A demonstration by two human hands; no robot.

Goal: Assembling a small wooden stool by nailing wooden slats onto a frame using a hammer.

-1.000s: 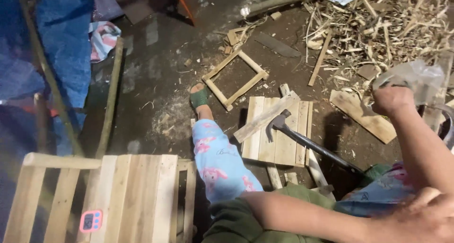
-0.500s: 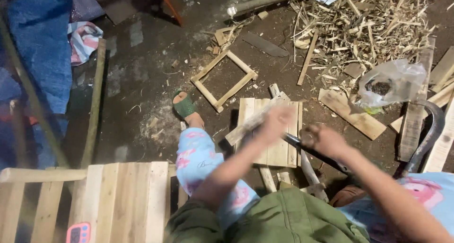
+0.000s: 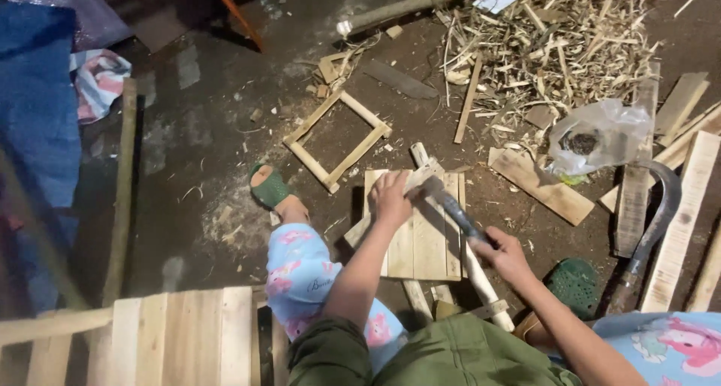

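Note:
My left hand (image 3: 392, 198) rests on a small panel of wooden slats (image 3: 420, 236) on the dirt floor and pinches something small at the cross strip (image 3: 417, 177) lying over it; what it pinches is too small to tell. My right hand (image 3: 507, 256) grips the dark handle of a hammer (image 3: 451, 206), whose head sits at the strip right next to my left fingers. My left foot in a green sandal (image 3: 269, 187) stands just left of the panel.
A small square wooden frame (image 3: 338, 140) lies beyond the panel. A clear plastic bag (image 3: 597, 137), loose planks (image 3: 541, 185) and a curved blade (image 3: 661, 213) lie to the right. A pile of wood shavings (image 3: 556, 40) is behind. A slatted pallet (image 3: 150, 337) sits near left.
My right hand came down from the plastic bag at the right and took the hammer handle. My left hand reached forward onto the slat panel.

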